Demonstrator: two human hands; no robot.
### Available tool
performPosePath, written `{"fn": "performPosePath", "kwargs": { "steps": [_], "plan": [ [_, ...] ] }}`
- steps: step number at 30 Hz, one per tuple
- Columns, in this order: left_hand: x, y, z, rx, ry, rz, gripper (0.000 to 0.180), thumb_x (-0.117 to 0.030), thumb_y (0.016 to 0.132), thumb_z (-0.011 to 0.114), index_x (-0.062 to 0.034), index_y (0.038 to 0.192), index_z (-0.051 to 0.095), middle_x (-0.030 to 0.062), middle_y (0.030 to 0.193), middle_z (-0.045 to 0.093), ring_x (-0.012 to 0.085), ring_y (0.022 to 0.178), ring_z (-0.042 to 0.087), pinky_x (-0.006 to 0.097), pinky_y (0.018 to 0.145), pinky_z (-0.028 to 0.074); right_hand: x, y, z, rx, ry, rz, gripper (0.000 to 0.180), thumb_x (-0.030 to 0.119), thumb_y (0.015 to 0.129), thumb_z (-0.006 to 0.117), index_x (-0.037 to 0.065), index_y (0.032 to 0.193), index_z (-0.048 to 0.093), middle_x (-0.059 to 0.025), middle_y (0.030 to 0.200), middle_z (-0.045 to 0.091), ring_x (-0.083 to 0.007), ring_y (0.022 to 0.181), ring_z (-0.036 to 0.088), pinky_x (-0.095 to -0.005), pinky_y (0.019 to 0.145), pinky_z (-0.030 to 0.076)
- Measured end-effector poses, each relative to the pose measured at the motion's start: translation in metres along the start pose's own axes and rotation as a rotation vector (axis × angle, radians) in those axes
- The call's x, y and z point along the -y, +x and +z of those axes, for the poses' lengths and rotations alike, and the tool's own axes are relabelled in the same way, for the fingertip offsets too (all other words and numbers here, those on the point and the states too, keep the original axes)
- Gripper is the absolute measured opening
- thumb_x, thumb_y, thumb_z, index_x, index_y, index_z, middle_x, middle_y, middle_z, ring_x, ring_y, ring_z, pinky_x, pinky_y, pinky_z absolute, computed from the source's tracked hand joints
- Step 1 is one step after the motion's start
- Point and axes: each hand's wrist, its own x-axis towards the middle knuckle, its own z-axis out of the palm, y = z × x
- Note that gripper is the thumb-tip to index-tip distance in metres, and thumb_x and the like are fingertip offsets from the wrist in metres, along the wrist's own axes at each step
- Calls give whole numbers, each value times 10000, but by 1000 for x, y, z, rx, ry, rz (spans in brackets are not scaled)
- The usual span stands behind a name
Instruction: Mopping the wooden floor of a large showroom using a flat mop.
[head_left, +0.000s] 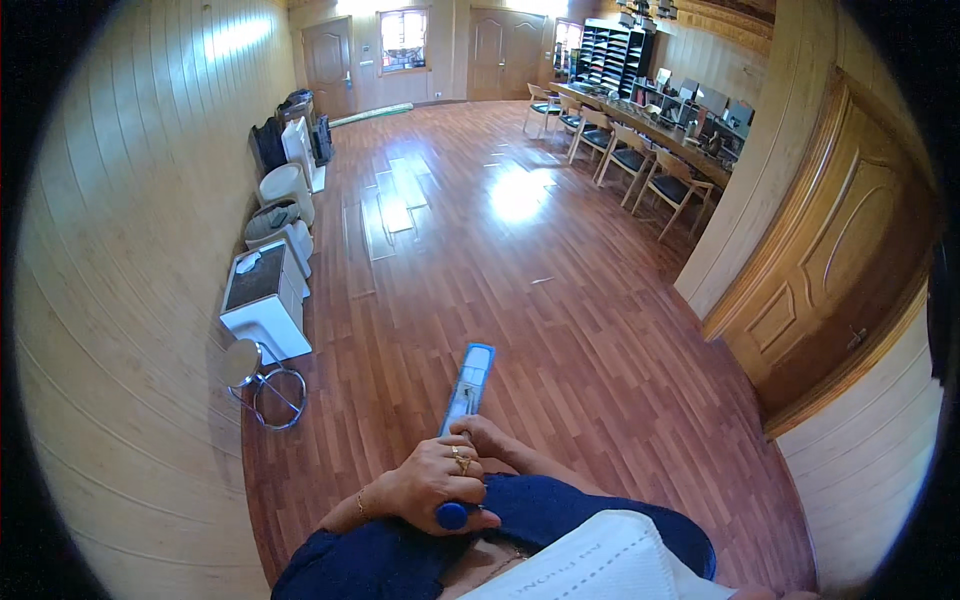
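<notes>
A flat mop (480, 362) with a blue-edged, pale rectangular head lies on the wood-plank floor just ahead of me. Its handle rises toward my body and ends in a blue cap (452, 515). My left hand (435, 480), wearing rings and a bracelet, is wrapped round the upper handle just below that cap. Farther down the handle, my right hand (485, 437) is closed round it too, partly hidden behind the left. Most of the handle is covered by my hands.
Along the left wall stand a round stool (243, 363), a white cabinet (270, 315) and several other items. Several wooden chairs (672, 185) line a long desk (665, 130) at the far right. A wooden door (825, 260) is on the right; loose planks (395, 200) lie farther ahead.
</notes>
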Motion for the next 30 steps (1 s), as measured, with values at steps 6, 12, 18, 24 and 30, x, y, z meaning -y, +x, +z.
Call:
{"fn": "performPosePath", "kwargs": {
  "steps": [6, 12, 18, 24, 30],
  "plan": [
    [12, 19, 15, -27, -184, 35, 327, -208, 734, 784, -115, 627, 489, 45, 611, 471, 242, 593, 512, 356, 602, 391, -9, -47, -42, -181, -447, -127, 280, 281, 781, 688, 58, 648, 582, -191, 690, 600, -388, 729, 607, -457, 617, 462],
    [38, 54, 49, 102, -279, 104, 234, -201, 736, 799, -108, 713, 586, 32, 753, 624, 232, 722, 599, 388, 646, 409, -20, -116, -99, -332, -558, 58, 309, 299, 781, 699, 49, 648, 576, -192, 711, 606, -394, 751, 602, -476, 630, 456],
    [60, 99, 103, 257, -484, 198, 212, -203, 787, 739, -81, 716, 581, 59, 766, 607, 275, 738, 578, 415, 721, 390, -38, -198, -140, -565, -485, 262, 314, 283, 776, 708, 35, 646, 566, -194, 710, 604, -382, 717, 606, -457, 610, 468],
    [73, 125, 160, 427, -678, 195, 219, -205, 834, 679, -68, 722, 552, 74, 764, 574, 274, 782, 569, 424, 831, 374, -58, -272, -156, -915, -614, 173, 309, 211, 718, 729, 30, 598, 509, -181, 608, 534, -360, 603, 561, -443, 554, 444],
    [73, 131, 192, 581, -612, 157, 154, -164, 870, 641, -54, 806, 555, 84, 847, 590, 270, 863, 578, 441, 869, 378, -91, -316, -174, -981, -652, 116, 314, 154, 700, 737, 51, 576, 468, -155, 571, 494, -341, 568, 526, -438, 538, 409]
  ]
}}
